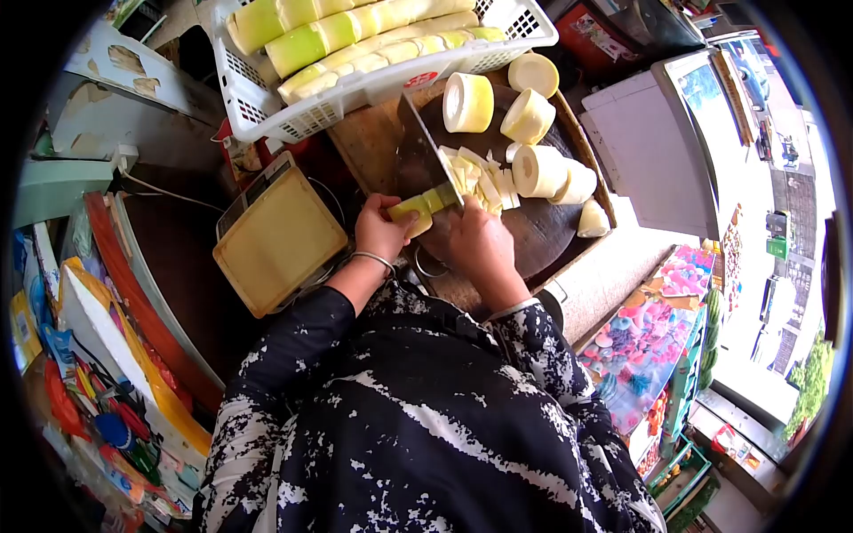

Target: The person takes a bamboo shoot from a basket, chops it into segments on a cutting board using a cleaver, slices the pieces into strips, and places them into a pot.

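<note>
My left hand (380, 229) grips a yellow-green piece of bamboo shoot (411, 216) on the round dark chopping board (538, 238). In my right hand (482, 249) is a cleaver, its handle hidden by the fingers. The wide cleaver blade (425, 142) stands on edge against the right end of that piece. Pale cut slices (477, 180) lie in a heap just right of the blade. Thick round chunks of bamboo shoot (468, 103) stand at the far side of the board, with more chunks (538, 171) lying right of the slices.
A white plastic basket (306, 122) with several long peeled bamboo shoots (346, 31) stands beyond the board. To the left is a weighing scale with a yellowish tray (282, 238). A white box (653, 147) and a flower-patterned cover (644, 346) are on the right.
</note>
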`<state>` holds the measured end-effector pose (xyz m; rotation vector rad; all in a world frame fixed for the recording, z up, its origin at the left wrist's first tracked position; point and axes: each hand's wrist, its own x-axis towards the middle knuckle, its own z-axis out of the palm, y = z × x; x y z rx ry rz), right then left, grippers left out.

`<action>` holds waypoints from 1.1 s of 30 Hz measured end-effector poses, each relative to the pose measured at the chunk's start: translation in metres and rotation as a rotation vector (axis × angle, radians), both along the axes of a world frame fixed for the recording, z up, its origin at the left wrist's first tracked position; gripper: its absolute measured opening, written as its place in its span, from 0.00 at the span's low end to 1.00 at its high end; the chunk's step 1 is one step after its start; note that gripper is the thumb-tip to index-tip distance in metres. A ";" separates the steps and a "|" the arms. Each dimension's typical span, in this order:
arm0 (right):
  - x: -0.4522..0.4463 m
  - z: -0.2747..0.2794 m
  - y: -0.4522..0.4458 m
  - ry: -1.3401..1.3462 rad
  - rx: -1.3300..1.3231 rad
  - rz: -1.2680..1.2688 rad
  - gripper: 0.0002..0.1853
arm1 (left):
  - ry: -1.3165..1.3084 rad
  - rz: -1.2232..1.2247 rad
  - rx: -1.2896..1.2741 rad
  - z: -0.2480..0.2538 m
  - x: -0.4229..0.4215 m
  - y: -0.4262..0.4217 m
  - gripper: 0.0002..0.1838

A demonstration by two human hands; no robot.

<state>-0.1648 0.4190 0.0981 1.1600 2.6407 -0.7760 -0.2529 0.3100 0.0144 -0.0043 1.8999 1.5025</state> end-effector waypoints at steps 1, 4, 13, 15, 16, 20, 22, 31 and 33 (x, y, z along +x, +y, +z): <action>-0.002 -0.001 0.002 0.009 0.008 0.001 0.17 | 0.012 -0.010 -0.027 0.002 -0.003 0.003 0.17; -0.002 -0.001 0.000 -0.013 -0.001 -0.010 0.17 | -0.007 0.005 0.000 0.003 -0.003 0.002 0.16; 0.000 0.000 -0.002 0.012 0.006 -0.023 0.17 | 0.000 -0.040 -0.013 0.002 -0.002 0.000 0.15; 0.000 0.007 -0.002 0.023 0.033 -0.023 0.17 | 0.036 0.017 0.118 -0.003 0.001 0.000 0.15; -0.001 0.009 -0.004 0.063 0.020 -0.016 0.17 | 0.033 0.017 0.115 -0.001 0.002 -0.002 0.15; -0.002 -0.004 -0.001 -0.039 0.010 -0.002 0.17 | 0.018 -0.041 -0.007 0.005 -0.004 0.001 0.15; -0.001 0.005 -0.003 -0.027 0.010 -0.009 0.17 | 0.020 -0.052 -0.011 0.000 -0.003 0.002 0.15; -0.005 0.009 -0.009 -0.026 -0.014 -0.025 0.15 | -0.014 0.030 0.168 -0.002 0.001 0.000 0.14; -0.002 -0.006 -0.011 0.063 0.075 0.031 0.10 | -0.010 -0.006 0.094 -0.002 0.002 -0.002 0.14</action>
